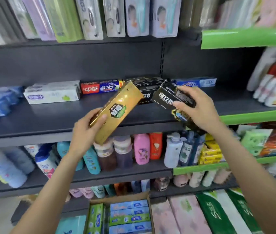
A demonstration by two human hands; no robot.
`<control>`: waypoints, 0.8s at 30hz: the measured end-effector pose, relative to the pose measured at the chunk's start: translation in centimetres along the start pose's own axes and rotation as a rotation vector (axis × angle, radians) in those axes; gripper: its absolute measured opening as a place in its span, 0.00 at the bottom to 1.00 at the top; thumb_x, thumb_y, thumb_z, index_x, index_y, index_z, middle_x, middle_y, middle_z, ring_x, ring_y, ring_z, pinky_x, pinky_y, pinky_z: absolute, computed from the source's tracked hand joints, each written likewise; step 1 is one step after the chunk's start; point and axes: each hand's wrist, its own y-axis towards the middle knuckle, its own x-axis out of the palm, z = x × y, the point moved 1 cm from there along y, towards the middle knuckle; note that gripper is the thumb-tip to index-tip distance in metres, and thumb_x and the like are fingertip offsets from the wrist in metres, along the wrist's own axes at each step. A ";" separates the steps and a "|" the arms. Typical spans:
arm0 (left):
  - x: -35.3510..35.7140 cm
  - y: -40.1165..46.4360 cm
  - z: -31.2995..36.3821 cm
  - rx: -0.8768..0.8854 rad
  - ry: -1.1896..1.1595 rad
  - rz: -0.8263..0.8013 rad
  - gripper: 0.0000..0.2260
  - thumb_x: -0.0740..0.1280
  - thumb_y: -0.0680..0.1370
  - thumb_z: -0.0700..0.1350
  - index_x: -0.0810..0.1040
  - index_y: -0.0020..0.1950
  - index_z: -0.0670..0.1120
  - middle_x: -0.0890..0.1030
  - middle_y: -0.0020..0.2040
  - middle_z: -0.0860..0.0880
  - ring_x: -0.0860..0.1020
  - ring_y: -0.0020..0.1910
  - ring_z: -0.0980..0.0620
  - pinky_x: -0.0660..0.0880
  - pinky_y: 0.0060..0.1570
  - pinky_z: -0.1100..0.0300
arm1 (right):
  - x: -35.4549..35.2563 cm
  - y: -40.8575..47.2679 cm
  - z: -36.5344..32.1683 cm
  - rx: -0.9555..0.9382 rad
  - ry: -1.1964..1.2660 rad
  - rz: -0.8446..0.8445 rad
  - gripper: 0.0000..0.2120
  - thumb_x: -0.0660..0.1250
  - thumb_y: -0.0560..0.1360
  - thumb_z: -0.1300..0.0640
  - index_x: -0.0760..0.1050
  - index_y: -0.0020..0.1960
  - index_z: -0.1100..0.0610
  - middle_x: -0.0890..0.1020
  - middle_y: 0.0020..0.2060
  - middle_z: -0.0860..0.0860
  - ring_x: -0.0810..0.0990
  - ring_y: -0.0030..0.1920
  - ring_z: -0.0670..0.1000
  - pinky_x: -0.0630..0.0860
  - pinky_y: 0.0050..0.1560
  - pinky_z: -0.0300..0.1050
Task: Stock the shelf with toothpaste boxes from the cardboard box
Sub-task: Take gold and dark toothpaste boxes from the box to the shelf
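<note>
Placing step: gold toothpaste box (115,112) is gripped by left hand (87,130), black toothpaste box (172,97) by right hand (199,110), above shelf (49,119). Next: boxes to be laid beside shelved stock. Cardboard box (120,198) below.

The left hand (86,130) grips a gold toothpaste box (117,112), tilted with its far end over the dark shelf (49,119). The right hand (196,108) grips a black toothpaste box (169,97) above the shelf's front edge. Along the shelf's back lie white (52,95), red-and-blue (101,86), black (144,81) and light blue boxes (194,82). Low in view, an open cardboard box (117,199) holds blue and green boxes (129,215).
</note>
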 end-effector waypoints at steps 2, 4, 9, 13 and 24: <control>-0.5 0.6 0.1 -0.050 -0.019 0.067 0.22 0.63 0.69 0.64 0.79 0.58 0.54 0.81 0.50 0.61 0.77 0.48 0.66 0.71 0.50 0.65 | 0.3 4.1 1.0 -0.108 -0.103 -0.118 0.24 0.72 0.71 0.49 0.73 0.65 0.53 0.75 0.52 0.48 0.76 0.54 0.50 0.71 0.57 0.47; -1.0 0.9 0.2 -0.085 -0.001 0.109 0.19 0.64 0.70 0.62 0.80 0.56 0.55 0.81 0.47 0.63 0.77 0.45 0.70 0.71 0.49 0.64 | 1.6 7.6 1.3 -0.221 -0.175 -0.248 0.25 0.72 0.71 0.48 0.73 0.66 0.52 0.75 0.54 0.48 0.76 0.56 0.54 0.73 0.58 0.53; -0.6 1.3 1.0 -0.135 0.064 0.130 0.20 0.63 0.69 0.63 0.81 0.54 0.55 0.82 0.48 0.59 0.77 0.47 0.65 0.71 0.48 0.66 | 6.8 11.4 3.0 -0.371 -0.467 -0.369 0.22 0.69 0.73 0.47 0.74 0.65 0.48 0.77 0.62 0.49 0.67 0.63 0.55 0.62 0.63 0.52; 0.2 2.0 1.4 -0.152 0.089 0.119 0.19 0.62 0.69 0.66 0.80 0.52 0.58 0.81 0.47 0.61 0.78 0.50 0.61 0.73 0.51 0.60 | 7.7 10.6 4.5 -0.340 -0.459 -0.181 0.14 0.69 0.73 0.49 0.79 0.58 0.50 0.74 0.65 0.51 0.63 0.68 0.56 0.56 0.66 0.52; 4.7 4.3 5.0 0.099 0.082 -0.272 0.21 0.70 0.65 0.65 0.78 0.55 0.61 0.82 0.51 0.62 0.79 0.51 0.65 0.74 0.53 0.64 | 2.8 2.5 1.8 0.063 0.224 -0.158 0.30 0.69 0.74 0.49 0.60 0.72 0.42 0.72 0.65 0.46 0.73 0.63 0.48 0.72 0.64 0.49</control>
